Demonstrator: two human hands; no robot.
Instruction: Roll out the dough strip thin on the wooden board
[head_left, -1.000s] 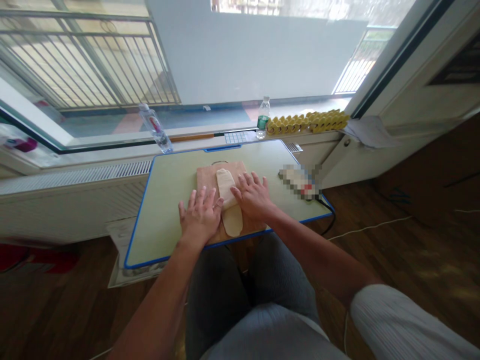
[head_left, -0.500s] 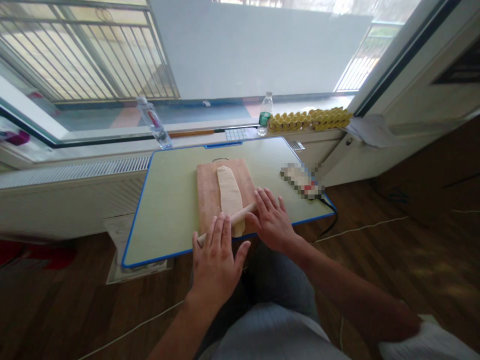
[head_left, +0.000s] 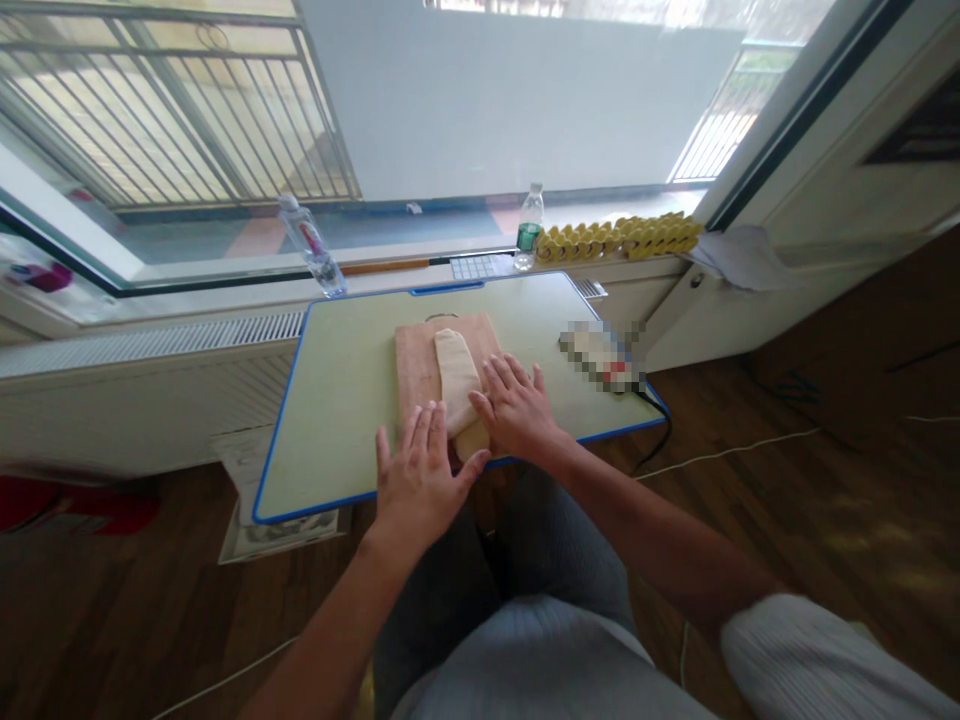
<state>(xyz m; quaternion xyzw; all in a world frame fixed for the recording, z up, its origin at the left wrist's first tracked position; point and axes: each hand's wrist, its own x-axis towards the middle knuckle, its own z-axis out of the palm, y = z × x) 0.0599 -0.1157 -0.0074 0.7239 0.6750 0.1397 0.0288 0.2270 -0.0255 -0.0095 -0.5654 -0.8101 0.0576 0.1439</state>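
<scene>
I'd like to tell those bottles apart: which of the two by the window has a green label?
The right-hand bottle, standing beside the bumpy yellow objects. The left-hand bottle has a reddish label instead.

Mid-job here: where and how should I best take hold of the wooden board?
Probably by its side edges: left hand from the left, right hand from the right. The wooden board lies flat on the table, with the dough running lengthwise down it and bare wood showing on both sides at its far end.
</scene>
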